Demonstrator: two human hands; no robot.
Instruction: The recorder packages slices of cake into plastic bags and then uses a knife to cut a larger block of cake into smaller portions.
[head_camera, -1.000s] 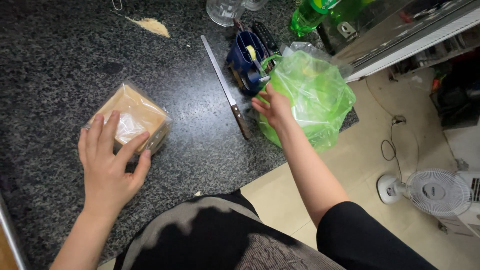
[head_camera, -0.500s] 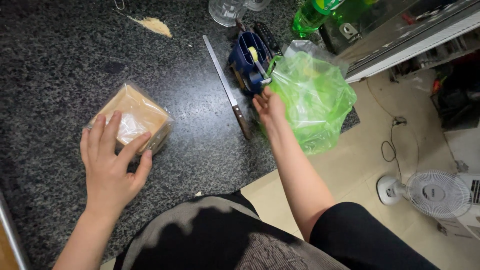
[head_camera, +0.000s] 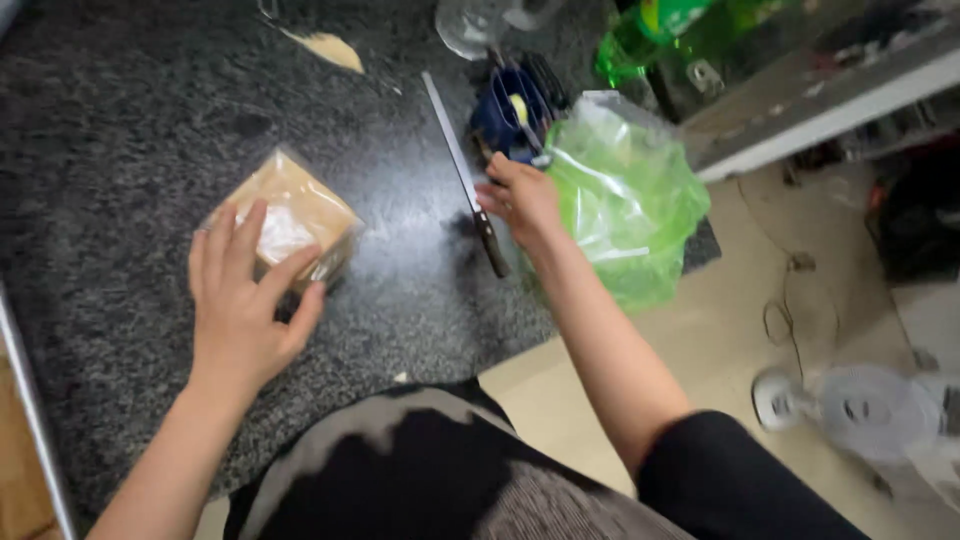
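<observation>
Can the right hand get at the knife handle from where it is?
Probably yes: the right hand is beside the knife, whose dark handle lies uncovered on the counter.

bench (head_camera: 130, 120): dark grey, finely speckled with black and pale flecks, a glossy sheen between the two grips
bread pack (head_camera: 290, 215): tan and light brown under clear wrap with a whitish glare patch, under the fingertips of the left grip (head_camera: 245, 310)
knife (head_camera: 465, 175): silver-grey blade, dark brown handle, just left of the right grip (head_camera: 520, 200)
bag (head_camera: 625, 205): translucent bright green with pale creases, right of the right grip
tub (head_camera: 510, 115): deep blue with a small yellow bit inside, just above the right grip
bottle (head_camera: 665, 30): vivid green, beyond the bag
scrap (head_camera: 330, 48): pale beige, far above the left grip
floor (head_camera: 740, 300): cream
fan (head_camera: 860, 410): white, on the floor
sleeve (head_camera: 740, 490): black
shirt (head_camera: 400, 470): black with washed-out grey blotches
</observation>
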